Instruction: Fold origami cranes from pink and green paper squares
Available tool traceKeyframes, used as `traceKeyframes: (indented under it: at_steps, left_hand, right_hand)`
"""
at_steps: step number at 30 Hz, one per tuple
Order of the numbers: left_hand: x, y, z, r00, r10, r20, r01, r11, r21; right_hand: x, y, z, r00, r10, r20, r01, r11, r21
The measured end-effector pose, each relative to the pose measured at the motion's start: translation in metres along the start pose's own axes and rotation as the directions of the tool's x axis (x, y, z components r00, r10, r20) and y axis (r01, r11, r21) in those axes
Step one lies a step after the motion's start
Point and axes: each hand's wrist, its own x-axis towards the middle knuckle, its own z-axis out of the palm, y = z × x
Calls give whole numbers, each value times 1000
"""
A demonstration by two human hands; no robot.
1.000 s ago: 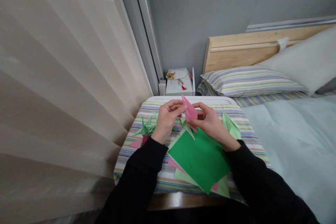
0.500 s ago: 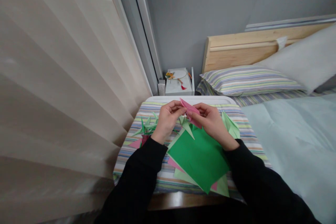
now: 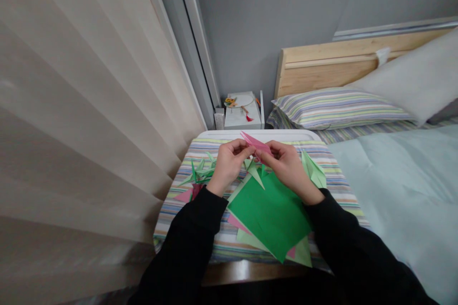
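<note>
A folded piece of pink origami paper (image 3: 258,145) is held up above the far half of the small table, pinched from both sides. My left hand (image 3: 229,162) is closed, thumb and forefinger on its left edge. From the right, my right hand (image 3: 288,167) grips the same paper and covers its lower part. Below the hands lie a pale green folded piece (image 3: 255,172) and a dark green square sheet (image 3: 270,214), with pink and light green sheets (image 3: 302,251) showing under it. Several green folded pieces (image 3: 202,172) sit to the left.
The table (image 3: 171,228) has a striped cloth and a white rim. A light green folded piece (image 3: 315,171) lies at its right, a pink scrap (image 3: 184,196) at its left. A curtain (image 3: 107,152) hangs left, a bed (image 3: 400,167) stands right, and a white nightstand (image 3: 238,118) stands behind.
The pink paper has tilted in my fingers: its lower flap, which hung below my right hand, no longer shows. Both hands stay in nearly the same place.
</note>
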Motion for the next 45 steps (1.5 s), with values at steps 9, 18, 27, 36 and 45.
traceKeyframes:
  at_steps: [9, 18, 27, 36, 45]
  left_hand:
    - [0, 0, 0, 1000, -9, -6, 9, 1000, -21]
    - [0, 1, 1, 997, 26, -70, -25, 1000, 20]
    - [0, 0, -1, 991, 49, -123, -58, 995, -77]
    - [0, 3, 1, 977, -43, -209, -17, 961, -276]
    - [1, 6, 2, 978, -74, -195, 8, 949, -316]
  right_hand:
    - [1, -6, -1, 998, 20, 58, -22, 999, 28]
    - [-1, -4, 0, 996, -89, -4, 87, 980, -177]
    - [-2, -4, 0, 993, -112, -18, 107, 976, -189]
    - [-4, -7, 1, 988, -156, -19, 146, 960, -240]
    - [-4, -9, 0, 991, -137, 8, 135, 968, -211]
